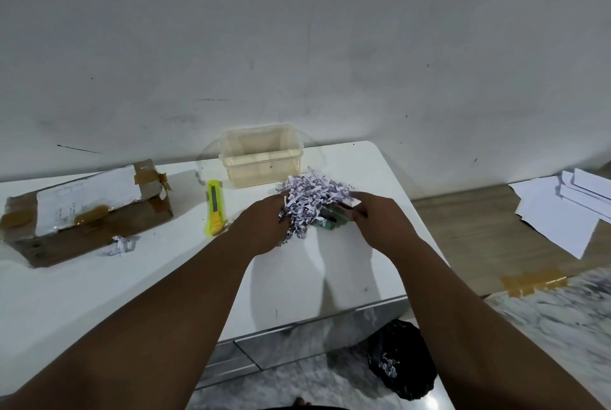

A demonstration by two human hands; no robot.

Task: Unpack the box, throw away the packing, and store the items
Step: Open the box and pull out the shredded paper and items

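Note:
A heap of shredded white paper packing (312, 199) lies on the white table (132, 280) in front of a clear plastic storage tub (261, 155). My left hand (261, 224) is closed on the left side of the shreds. My right hand (373, 214) pinches a small green item (330, 219) half buried under the shreds. The opened cardboard box (86, 211), with torn tape and a white label, rests at the table's left. A small tuft of shreds (120, 244) lies beside it.
A yellow utility knife (215, 206) lies between box and tub. On the floor below the table's right corner stands a black rubbish bag (401, 363) holding some shreds. White paper sheets (568, 211) and tape strips (532, 282) lie on the floor at right.

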